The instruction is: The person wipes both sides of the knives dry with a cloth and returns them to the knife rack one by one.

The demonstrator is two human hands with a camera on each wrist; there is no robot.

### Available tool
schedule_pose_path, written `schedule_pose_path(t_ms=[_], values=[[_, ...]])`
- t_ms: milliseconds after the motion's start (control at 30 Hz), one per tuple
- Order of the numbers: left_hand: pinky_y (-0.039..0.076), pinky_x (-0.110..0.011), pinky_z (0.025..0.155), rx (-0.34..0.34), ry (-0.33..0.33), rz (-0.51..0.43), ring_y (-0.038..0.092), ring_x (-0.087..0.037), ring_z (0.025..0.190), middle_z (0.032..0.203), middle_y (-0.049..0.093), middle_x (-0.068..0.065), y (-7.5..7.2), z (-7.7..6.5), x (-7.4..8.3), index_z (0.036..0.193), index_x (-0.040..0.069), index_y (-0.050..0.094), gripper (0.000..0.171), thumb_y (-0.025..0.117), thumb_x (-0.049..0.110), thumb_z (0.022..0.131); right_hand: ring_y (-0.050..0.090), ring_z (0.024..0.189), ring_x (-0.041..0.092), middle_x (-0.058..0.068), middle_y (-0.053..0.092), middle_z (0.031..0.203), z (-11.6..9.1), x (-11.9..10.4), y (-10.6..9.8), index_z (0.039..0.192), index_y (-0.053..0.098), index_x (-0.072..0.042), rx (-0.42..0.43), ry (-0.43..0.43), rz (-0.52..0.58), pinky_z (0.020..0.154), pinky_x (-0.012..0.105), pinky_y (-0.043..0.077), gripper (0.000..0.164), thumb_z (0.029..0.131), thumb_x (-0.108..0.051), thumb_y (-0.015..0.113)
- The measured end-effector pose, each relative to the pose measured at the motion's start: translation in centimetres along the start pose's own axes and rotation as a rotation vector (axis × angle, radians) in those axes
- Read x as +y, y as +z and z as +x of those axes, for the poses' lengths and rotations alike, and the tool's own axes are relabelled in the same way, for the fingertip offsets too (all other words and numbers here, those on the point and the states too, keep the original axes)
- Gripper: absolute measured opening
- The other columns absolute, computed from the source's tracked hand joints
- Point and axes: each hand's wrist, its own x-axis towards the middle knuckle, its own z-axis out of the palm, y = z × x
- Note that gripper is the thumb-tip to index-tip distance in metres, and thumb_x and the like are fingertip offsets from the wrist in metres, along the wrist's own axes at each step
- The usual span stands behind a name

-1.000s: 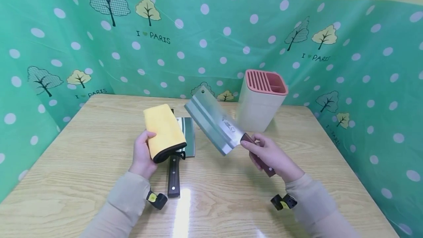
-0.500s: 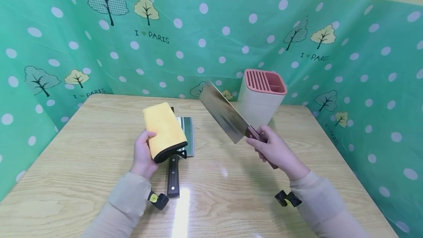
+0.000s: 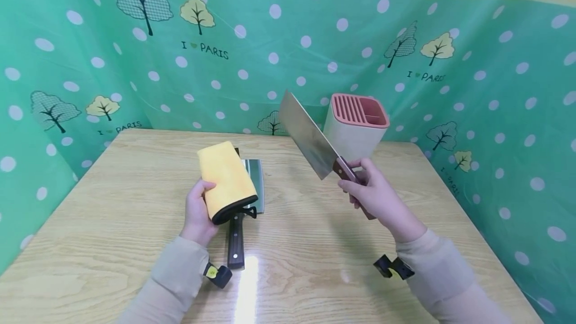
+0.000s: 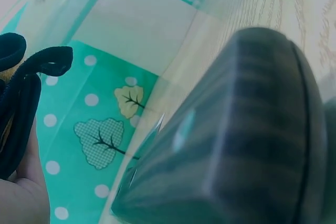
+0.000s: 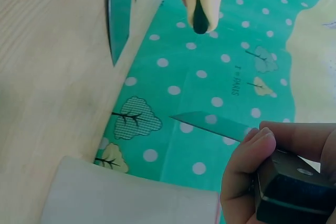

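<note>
In the head view my left hand point(image 3: 198, 214) grips a folded yellow cloth point(image 3: 227, 179) with black trim, raised over the table. Beneath it lies a knife with a dark riveted handle point(image 3: 236, 241), and a broad blade point(image 3: 256, 184) shows to the right. The cloth hides most of this, so I cannot tell whether it is one knife or two. My right hand point(image 3: 373, 191) holds a cleaver point(image 3: 308, 136) by its brown handle, thumb on top, blade raised and slanting up to the left. That handle point(image 5: 294, 187) fills the right wrist view's corner.
A white knife holder point(image 3: 353, 136) with a pink slotted top stands at the back right, just beyond the raised cleaver. The wooden table point(image 3: 112, 214) ends at a green polka-dot curtain point(image 3: 252, 54) behind and at both sides.
My right hand has lifted the cleaver up and slightly right; its blade has turned from face-on to more edge-on. My left hand, with the cloth, has barely shifted.
</note>
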Motion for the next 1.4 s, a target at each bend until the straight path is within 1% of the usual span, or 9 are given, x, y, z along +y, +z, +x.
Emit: schedule_pose_path(t_ms=[100,233,400,533,667,900,1067,1200,1400], values=[[0.049,-0.02,0.09,-0.016,-0.002,0.004,0.056,-0.007,0.105,0.123,0.049,0.006,0.0,-0.1,0.0,0.144,0.022,0.028,0.049,0.029,0.019,0.095,0.052,0.063,0.019,0.012,0.056,0.086,-0.3,-0.8,-0.5,0.129,0.035,0.0,0.008,0.001,-0.014,0.056,0.03,0.048,0.039,0.098,-0.009,0.058],[0.048,-0.02,0.092,-0.025,-0.002,-0.004,0.055,-0.007,0.108,0.126,0.047,0.005,0.0,-0.1,0.1,0.146,0.023,0.026,0.051,0.029,0.018,0.096,0.052,0.064,0.019,0.012,0.053,0.086,-0.7,-1.8,-1.3,0.134,0.03,0.0,0.021,0.002,-0.031,0.057,0.031,0.046,0.043,0.099,-0.008,0.054],[0.048,-0.02,0.092,-0.031,0.004,-0.004,0.055,-0.007,0.107,0.125,0.048,0.006,0.0,-0.1,0.0,0.145,0.022,0.026,0.05,0.028,0.018,0.096,0.051,0.065,0.018,0.011,0.051,0.087,-1.0,-3.1,-2.8,0.139,0.024,0.0,0.043,0.011,-0.052,0.057,0.032,0.043,0.048,0.101,-0.011,0.051],[0.048,-0.02,0.092,-0.041,0.003,-0.012,0.056,-0.006,0.107,0.124,0.048,0.006,0.1,-0.1,0.0,0.142,0.023,0.029,0.046,0.028,0.018,0.096,0.053,0.064,0.018,0.011,0.053,0.088,-1.1,-3.9,-4.1,0.143,0.024,-0.002,0.066,0.026,-0.098,0.058,0.033,0.045,0.05,0.102,-0.014,0.051],[0.048,-0.02,0.092,-0.046,-0.002,-0.031,0.056,-0.006,0.106,0.124,0.048,0.007,0.2,-0.2,0.0,0.139,0.025,0.031,0.043,0.027,0.018,0.097,0.054,0.065,0.017,0.014,0.056,0.093,-0.9,-4.7,-5.4,0.145,0.026,-0.004,0.079,0.033,-0.155,0.059,0.032,0.049,0.05,0.103,-0.018,0.05],[0.049,-0.019,0.089,-0.046,0.009,-0.066,0.058,-0.004,0.102,0.116,0.054,0.009,0.2,-0.1,0.0,0.128,0.022,0.038,0.035,0.026,0.017,0.095,0.055,0.064,0.014,0.015,0.056,0.098,-0.3,-5.7,-7.7,0.148,0.022,0.001,0.083,0.059,-0.249,0.059,0.029,0.053,0.054,0.105,-0.02,0.047],[0.049,-0.018,0.089,-0.041,-0.002,-0.058,0.057,-0.004,0.103,0.118,0.052,0.008,0.2,-0.2,0.0,0.129,0.023,0.037,0.036,0.027,0.017,0.095,0.054,0.063,0.015,0.013,0.057,0.095,0.4,-6.5,-9.5,0.151,0.016,0.004,0.077,0.095,-0.324,0.057,0.03,0.054,0.06,0.105,-0.021,0.045],[0.048,-0.018,0.091,-0.041,-0.013,-0.047,0.056,-0.004,0.105,0.12,0.051,0.008,0.3,-0.2,0.1,0.13,0.023,0.037,0.036,0.027,0.018,0.096,0.055,0.062,0.017,0.011,0.057,0.09,0.7,-6.9,-10.4,0.149,0.016,0.005,0.08,0.116,-0.364,0.056,0.032,0.054,0.059,0.105,-0.021,0.045],[0.049,-0.019,0.09,-0.033,-0.021,-0.045,0.056,-0.006,0.106,0.123,0.05,0.007,0.2,-0.1,0.0,0.132,0.023,0.036,0.037,0.027,0.018,0.096,0.055,0.064,0.019,0.01,0.056,0.087,1.1,-7.3,-11.1,0.148,0.016,0.006,0.076,0.166,-0.382,0.058,0.033,0.054,0.058,0.105,-0.02,0.046]])
